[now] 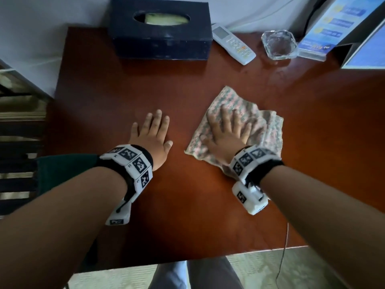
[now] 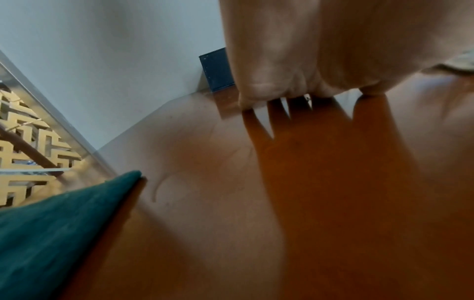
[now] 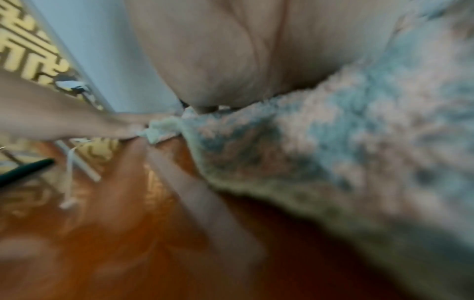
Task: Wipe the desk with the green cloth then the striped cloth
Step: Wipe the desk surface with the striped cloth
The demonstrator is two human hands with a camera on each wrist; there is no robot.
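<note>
Flat on the bare wood, the left hand rests palm down with its fingers straight and slightly spread, holding nothing, near the middle of the reddish-brown desk. Farther left, at the desk's near left edge, the green cloth lies partly hidden behind the left forearm; the left wrist view shows its dark teal corner lying on the wood, well apart from the fingertips. Both wrists carry white bands printed with black square markers. To the right, the right hand presses down on the striped cloth, fingers extended and fanned across the pink-and-green weave, the palm on the fabric rather than gripping it. The cloth lies rumpled on the desk's middle right, one corner pointing toward the far side and a fold bunched at its right edge; motion blur softens that side. In the right wrist view the cloth fills the right half beneath the palm. Along the far edge, from left to right, sit a dark tissue box, a white remote control, a clear glass ashtray and a blue printed stand.
</note>
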